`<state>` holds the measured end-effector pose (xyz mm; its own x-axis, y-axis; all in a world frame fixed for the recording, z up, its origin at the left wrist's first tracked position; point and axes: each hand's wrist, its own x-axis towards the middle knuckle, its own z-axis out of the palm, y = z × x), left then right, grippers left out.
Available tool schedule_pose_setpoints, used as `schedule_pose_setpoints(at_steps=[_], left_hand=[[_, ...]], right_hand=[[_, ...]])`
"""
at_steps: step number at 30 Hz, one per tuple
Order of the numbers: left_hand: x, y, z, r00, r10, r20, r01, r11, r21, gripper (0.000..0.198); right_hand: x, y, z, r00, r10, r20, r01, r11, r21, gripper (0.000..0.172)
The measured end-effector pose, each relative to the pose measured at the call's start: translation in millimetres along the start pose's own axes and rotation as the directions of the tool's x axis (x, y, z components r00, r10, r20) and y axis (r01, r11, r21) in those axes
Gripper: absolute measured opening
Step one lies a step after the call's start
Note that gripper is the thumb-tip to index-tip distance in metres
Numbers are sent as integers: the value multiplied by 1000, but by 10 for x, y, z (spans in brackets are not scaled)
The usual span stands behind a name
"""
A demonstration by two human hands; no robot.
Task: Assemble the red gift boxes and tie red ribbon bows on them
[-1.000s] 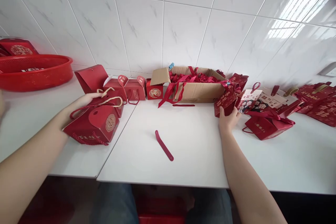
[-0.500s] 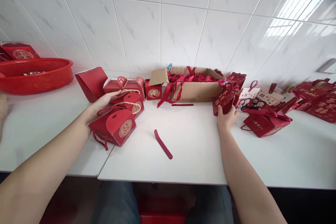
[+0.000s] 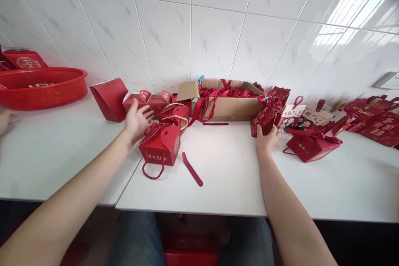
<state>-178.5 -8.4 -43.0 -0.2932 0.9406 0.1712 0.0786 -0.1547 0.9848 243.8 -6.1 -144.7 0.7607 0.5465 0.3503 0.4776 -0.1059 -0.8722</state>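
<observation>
A red-corded box (image 3: 160, 143) stands on the white worktop (image 3: 230, 174), at ten o'clock from a flat red strap (image 3: 192, 169), with a gold-corded box (image 3: 176, 111) just past it at one o'clock. The left hand (image 3: 137, 121) is just beside both boxes, its fingers spread apart. At the strap's two o'clock, the right hand (image 3: 267, 140) has thumb and fingers clamped on a dark red box (image 3: 261, 119). A carton (image 3: 235, 110) of red ribbon (image 3: 232, 92) sits at one o'clock, a ribbon-tied box (image 3: 311, 148) at three, and a red basin (image 3: 46, 99) far off at ten.
</observation>
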Motion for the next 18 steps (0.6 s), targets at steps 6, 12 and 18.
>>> schedule_pose_setpoints(at_steps=[6,12,18], left_hand=[[-599,-56,-620,805,195,560,-408,867,284,115],[-741,-239,-278,819,284,498,-561,575,595,74],[-524,-281,21,789,377,485,-604,619,502,70]], right_hand=[[26,48,30,1000,5,-12,-5,1000,1,65],[20,27,16,1000,4,-9,-5,1000,-4,65],[20,41,21,1000,4,-9,-4,1000,0,66]])
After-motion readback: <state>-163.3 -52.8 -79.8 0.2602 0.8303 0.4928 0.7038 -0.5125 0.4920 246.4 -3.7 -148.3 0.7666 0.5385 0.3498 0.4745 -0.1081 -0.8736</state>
